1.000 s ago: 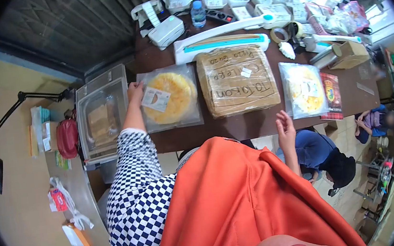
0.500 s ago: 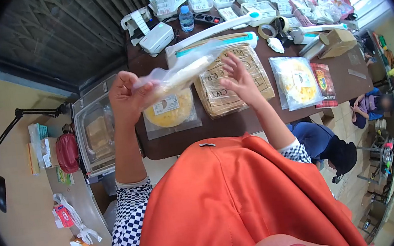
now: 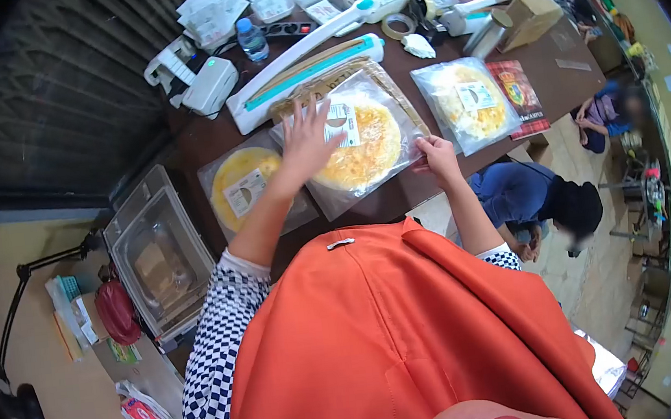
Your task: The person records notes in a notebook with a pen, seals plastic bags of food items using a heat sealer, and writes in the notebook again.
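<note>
From the head view, we've got a bagged flatbread (image 3: 374,152) on the box (image 3: 401,92), our right hand (image 3: 438,158) pinching its near right corner, left hand (image 3: 308,147) spread on top. Probably light but floppy in slick plastic, so edges plus support underneath.

The sealed pack (image 3: 369,136) that you hold tilted in the air half a second ago now lies on the taped cardboard box (image 3: 391,81), label up, covering most of the handwriting. Your left hand (image 3: 313,140) no longer grips the pack's end; it is spread over the upper-left part. Your right hand (image 3: 434,156), open above the box before, now pinches the pack's right-hand edge. Your view has turned, so the tabletop (image 3: 553,101) slants more steeply, and a shiny silvery item (image 3: 605,361) has come into view at lower right.
</note>
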Action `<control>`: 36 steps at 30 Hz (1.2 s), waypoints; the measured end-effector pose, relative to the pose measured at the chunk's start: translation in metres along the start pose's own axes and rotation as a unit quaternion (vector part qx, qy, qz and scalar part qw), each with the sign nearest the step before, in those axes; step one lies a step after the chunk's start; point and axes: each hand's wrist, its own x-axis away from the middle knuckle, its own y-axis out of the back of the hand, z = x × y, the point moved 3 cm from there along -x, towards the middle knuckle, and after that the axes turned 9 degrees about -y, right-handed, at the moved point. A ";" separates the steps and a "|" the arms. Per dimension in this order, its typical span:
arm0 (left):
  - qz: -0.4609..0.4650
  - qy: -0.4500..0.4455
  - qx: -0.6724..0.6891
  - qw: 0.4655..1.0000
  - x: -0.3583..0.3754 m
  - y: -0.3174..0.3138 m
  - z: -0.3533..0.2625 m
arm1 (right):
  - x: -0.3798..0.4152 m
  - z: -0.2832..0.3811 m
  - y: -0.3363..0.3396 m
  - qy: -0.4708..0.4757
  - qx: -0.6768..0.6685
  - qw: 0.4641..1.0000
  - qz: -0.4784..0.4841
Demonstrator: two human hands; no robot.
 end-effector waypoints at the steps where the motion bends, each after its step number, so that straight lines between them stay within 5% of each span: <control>1: 0.023 0.007 -0.003 1.000 0.016 -0.010 -0.008 | -0.002 0.001 0.007 -0.004 -0.002 1.000 -0.005; 3: 0.054 0.016 -0.003 0.998 0.041 -0.028 -0.015 | -0.002 0.018 0.017 0.250 0.316 0.893 -0.201; 5: 0.026 0.021 -0.019 0.999 0.053 -0.037 -0.019 | 0.004 0.037 0.011 0.205 0.351 0.889 -0.211; 7: 0.032 0.029 -0.009 0.999 0.055 -0.042 -0.021 | 0.000 0.054 -0.002 0.295 0.535 0.748 -0.259; 8: 0.028 0.020 -0.012 0.999 0.056 -0.044 -0.022 | -0.005 0.061 -0.008 0.297 0.539 0.746 -0.256; 11: 0.012 0.002 -0.016 1.000 0.055 -0.046 -0.024 | -0.031 0.077 -0.022 0.244 0.489 0.822 -0.158; 12: 0.003 -0.011 -0.017 1.000 0.054 -0.046 -0.025 | -0.042 0.077 -0.024 0.182 0.376 0.907 -0.052; 14: -0.004 -0.008 -0.017 1.000 0.053 -0.048 -0.025 | -0.038 0.083 -0.030 0.022 0.083 0.987 0.138; 15: -0.008 -0.006 -0.014 1.000 0.053 -0.049 -0.025 | -0.036 0.091 -0.032 0.024 0.083 0.987 0.139; 17: -0.011 -0.008 -0.022 1.000 0.055 -0.051 -0.025 | -0.031 0.091 -0.042 -0.115 -0.038 0.950 0.289; 23: -0.028 -0.019 -0.022 0.999 0.055 -0.055 -0.024 | -0.075 0.078 -0.075 -0.096 0.078 0.942 0.312; 27: -0.018 -0.017 -0.042 0.999 0.054 -0.054 -0.026 | -0.093 0.065 -0.101 0.036 0.290 0.924 0.247; 31: -0.022 -0.025 -0.043 0.999 0.053 -0.053 -0.027 | -0.058 0.076 -0.111 0.079 0.297 0.946 0.103; 34: -0.028 -0.025 -0.065 0.997 0.053 -0.053 -0.028 | -0.066 0.068 -0.119 -0.049 0.071 0.983 0.163; 36: -0.022 -0.029 -0.080 0.996 0.054 -0.055 -0.027 | -0.099 0.053 -0.130 0.000 0.046 0.976 0.211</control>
